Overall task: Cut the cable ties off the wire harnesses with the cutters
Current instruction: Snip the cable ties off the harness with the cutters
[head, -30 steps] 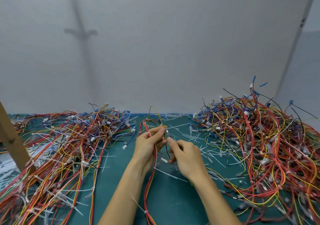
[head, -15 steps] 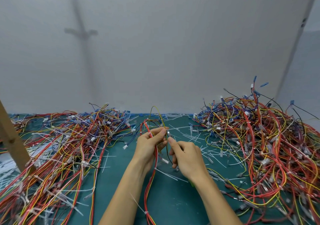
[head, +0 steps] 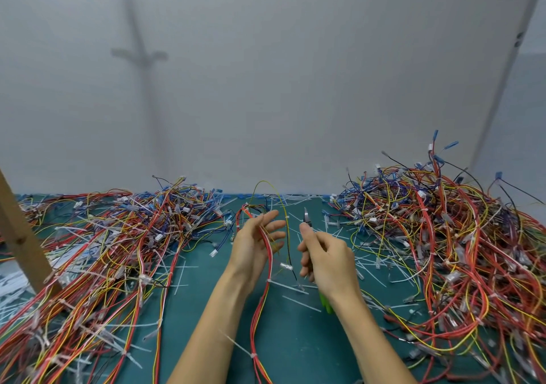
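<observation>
A harness of red, yellow and black wires (head: 266,268) runs up from the near edge across my left hand (head: 254,245), whose fingers are spread and nearly straight with the wires lying over the palm. White cable ties (head: 286,265) still sit on the harness below the hand. My right hand (head: 325,258) grips the cutters (head: 307,216); their metal tip points up above my thumb and the green handle shows under my wrist. The two hands are a small gap apart.
A large heap of tied harnesses (head: 443,236) fills the right side. Another spread of harnesses (head: 103,250) covers the left. Cut white tie pieces (head: 298,287) litter the green mat (head: 295,339). A wooden post (head: 20,236) leans at far left. A grey wall stands behind.
My left hand has loosened from a pinch on the wires to spread fingers. My right hand has pulled away to the right, and the cutter tip now shows clear of the harness.
</observation>
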